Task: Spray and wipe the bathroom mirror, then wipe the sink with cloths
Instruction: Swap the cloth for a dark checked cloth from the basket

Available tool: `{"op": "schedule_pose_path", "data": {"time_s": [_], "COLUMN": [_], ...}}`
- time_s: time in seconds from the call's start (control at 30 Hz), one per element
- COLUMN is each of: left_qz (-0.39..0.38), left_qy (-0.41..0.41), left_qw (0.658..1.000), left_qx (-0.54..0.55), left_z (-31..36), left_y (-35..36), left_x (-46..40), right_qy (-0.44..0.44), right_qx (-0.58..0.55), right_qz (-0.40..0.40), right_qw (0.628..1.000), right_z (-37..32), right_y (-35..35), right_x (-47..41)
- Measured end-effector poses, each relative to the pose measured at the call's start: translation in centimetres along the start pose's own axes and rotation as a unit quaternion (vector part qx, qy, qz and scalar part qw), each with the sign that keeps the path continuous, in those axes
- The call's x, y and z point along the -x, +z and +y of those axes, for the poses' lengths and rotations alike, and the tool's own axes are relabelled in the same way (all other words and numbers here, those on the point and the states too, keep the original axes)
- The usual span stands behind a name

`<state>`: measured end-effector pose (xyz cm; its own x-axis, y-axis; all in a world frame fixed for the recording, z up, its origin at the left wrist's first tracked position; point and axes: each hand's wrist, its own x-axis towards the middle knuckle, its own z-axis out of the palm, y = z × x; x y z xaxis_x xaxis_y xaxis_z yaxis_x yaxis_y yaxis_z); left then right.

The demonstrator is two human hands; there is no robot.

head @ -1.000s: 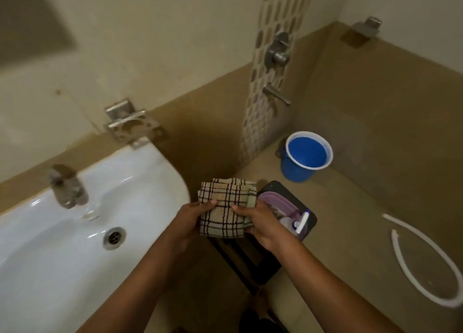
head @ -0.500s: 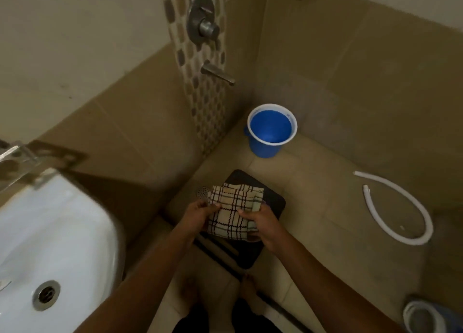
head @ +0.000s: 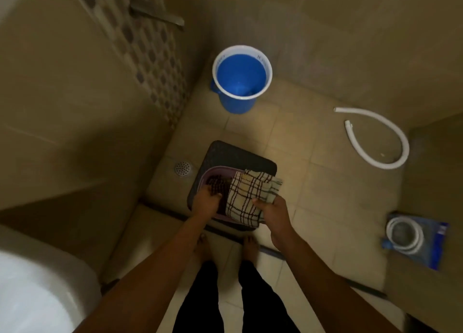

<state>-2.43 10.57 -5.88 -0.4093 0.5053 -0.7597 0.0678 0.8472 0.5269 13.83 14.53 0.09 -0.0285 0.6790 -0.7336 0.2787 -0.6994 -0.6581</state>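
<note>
A folded beige cloth [head: 250, 194] with dark checks hangs over a purple tub [head: 213, 172] that stands on a dark stool [head: 225, 152]. My right hand [head: 273, 212] pinches the cloth's near right edge. My left hand [head: 206, 202] reaches down into the tub and touches a dark red checked cloth [head: 218, 184] lying there; its fingertips are hidden. The white sink [head: 37, 287] shows only as a corner at the lower left. The mirror is out of view.
A blue bucket [head: 241, 79] with a white rim stands by the far wall under a metal spout [head: 157, 14]. A loose white hose [head: 375, 137] curls on the floor at right, a packaged coiled hose [head: 411, 237] lies nearer. A floor drain [head: 183, 168] sits left of the stool.
The view has swung away from the sink and down to the floor. My left hand has let go of the beige cloth and gone down into the tub; my right hand keeps the cloth.
</note>
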Motion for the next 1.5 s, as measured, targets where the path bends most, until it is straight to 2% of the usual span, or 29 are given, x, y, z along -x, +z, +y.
{"op": "schedule_pose_path", "data": {"time_s": [0.13,0.3,0.4,0.77,0.87,1.0,1.1,1.33,1.5], "left_qz": [0.001,-0.005,-0.01,-0.002,0.052,0.078,0.063,0.029,0.0], "left_qy": [-0.028,-0.129,-0.155,-0.112,-0.082,-0.063,-0.056,0.03,0.005], "left_qw": [0.999,0.992,0.988,0.99,0.983,0.976,0.985,0.999,0.996], "left_qx": [-0.025,0.004,0.011,-0.09,-0.156,-0.192,-0.15,0.024,0.092], "left_z": [-0.2,-1.2,-1.3,-1.5,-1.7,-2.1,-1.6,-1.6,-1.7], "left_y": [1.5,3.4,4.1,6.4,6.4,5.9,5.5,3.2,0.2], "left_x": [-3.2,-6.7,-7.4,-8.6,-8.4,-8.4,-7.6,-3.9,-2.1], "right_qy": [0.003,0.017,0.022,0.026,0.013,0.006,-0.002,-0.04,-0.04], "right_qx": [0.002,-0.012,-0.012,0.012,0.019,0.014,0.01,0.012,-0.015], "right_qz": [-0.001,-0.011,-0.006,0.023,0.027,0.029,0.03,0.032,0.025], "right_qw": [1.0,1.0,1.0,0.999,0.999,0.999,1.0,0.999,0.999], "right_z": [1.1,2.2,2.9,4.9,5.5,6.0,5.9,4.8,4.6], "right_y": [0.4,0.7,0.9,0.8,0.6,0.1,0.0,-0.2,-0.9], "right_x": [-0.5,-0.8,-1.4,-2.5,-2.6,-2.7,-2.3,-0.4,0.8]}}
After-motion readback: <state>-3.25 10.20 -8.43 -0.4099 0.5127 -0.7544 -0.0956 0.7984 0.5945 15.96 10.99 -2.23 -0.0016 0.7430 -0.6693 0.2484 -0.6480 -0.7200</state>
